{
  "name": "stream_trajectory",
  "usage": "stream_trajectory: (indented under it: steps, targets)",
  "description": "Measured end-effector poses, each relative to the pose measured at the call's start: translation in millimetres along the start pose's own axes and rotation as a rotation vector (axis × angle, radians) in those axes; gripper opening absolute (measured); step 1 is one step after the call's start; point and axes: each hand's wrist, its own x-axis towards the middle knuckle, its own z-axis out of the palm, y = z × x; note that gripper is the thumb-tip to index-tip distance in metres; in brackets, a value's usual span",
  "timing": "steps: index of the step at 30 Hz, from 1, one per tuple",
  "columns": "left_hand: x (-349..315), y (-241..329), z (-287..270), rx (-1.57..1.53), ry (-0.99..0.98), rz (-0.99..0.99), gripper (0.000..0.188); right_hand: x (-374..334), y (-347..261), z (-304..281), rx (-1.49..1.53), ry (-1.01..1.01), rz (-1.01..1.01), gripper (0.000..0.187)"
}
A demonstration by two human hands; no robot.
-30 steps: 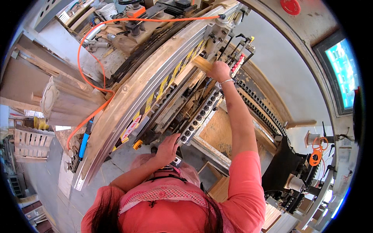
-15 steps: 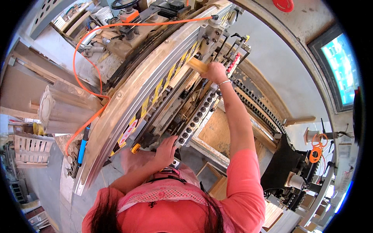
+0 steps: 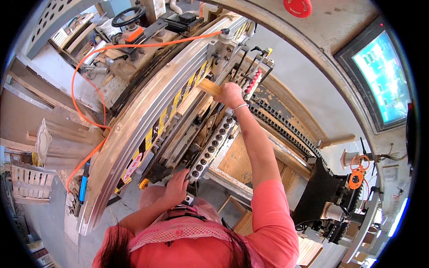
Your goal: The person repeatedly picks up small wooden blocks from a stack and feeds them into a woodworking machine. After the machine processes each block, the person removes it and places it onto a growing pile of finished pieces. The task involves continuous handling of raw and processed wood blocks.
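My right hand (image 3: pixel 230 95), with a bracelet at the wrist, reaches far over the machine and is closed around the end of a light wooden piece (image 3: pixel 210 87). The other end of that wood lies by the yellow-and-black striped strip (image 3: pixel 156 129) along the metal beam. My fingers hide the near end of the wood. Lower down, close to my body, my left hand (image 3: pixel 178 187) lies with fingers stretched out at the machine's near edge. It holds nothing visible and rests beside the end of a rail with a row of black round knobs (image 3: pixel 210 149).
An orange air hose (image 3: pixel 147 45) loops over the beam on the left. A blue air gun (image 3: pixel 83 190) hangs at the beam's near end. At right are a lit screen (image 3: pixel 380 76) and a coiled orange hose (image 3: pixel 356 178). A red button (image 3: pixel 298 7) sits at the top.
The whole view has shifted, so the machine and both arms appear farther left and a little lower. My right hand keeps its grip on the wood; my left hand stays by the rail end.
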Motion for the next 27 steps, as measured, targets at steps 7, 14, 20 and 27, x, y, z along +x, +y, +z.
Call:
stream_trajectory:
  steps: [7,14,20,27]
  targets:
    - [0.3,0.0,-0.2,0.024,0.016,0.027,0.043,-0.3,-4.8,-4.0,0.013,-0.034,0.034,0.041]
    - [-1.0,3.1,-1.2,0.016,0.016,0.037,0.041,-1.8,-4.1,-2.8,0.015,-0.019,0.028,0.041]
    - [-6.2,-7.1,2.8,0.030,0.074,0.108,0.039,-3.1,-8.3,-3.5,0.005,-0.010,0.031,0.043]
    - [-7.5,-13.9,2.8,-0.005,0.094,0.113,0.038,-29.4,-32.1,-1.9,0.127,0.263,0.095,0.054]
